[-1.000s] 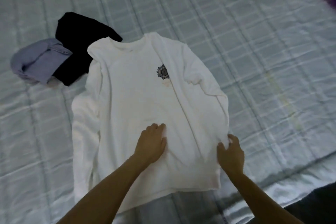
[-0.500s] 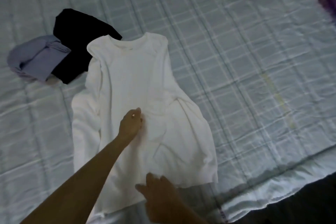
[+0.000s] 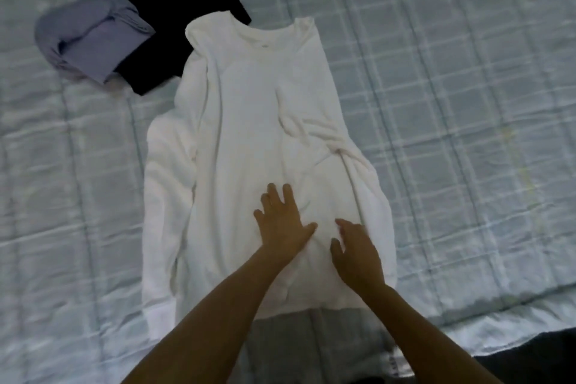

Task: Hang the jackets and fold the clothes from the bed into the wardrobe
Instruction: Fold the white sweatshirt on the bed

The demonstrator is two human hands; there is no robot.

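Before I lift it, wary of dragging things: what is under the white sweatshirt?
Its shoulder covers part of the black garment; bedspread shows around it. Anything else beneath is hidden.

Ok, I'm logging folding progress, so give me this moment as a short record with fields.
shirt: white, long-sleeved, flat on the bed; one side folded in over the front
left hand: flat, pressing the shirt's lower middle
right hand: resting on the shirt beside it, fingers relaxed
other clothes: black garment and lilac garment, lying by the shirt's shoulder
surface: pale quilted cover
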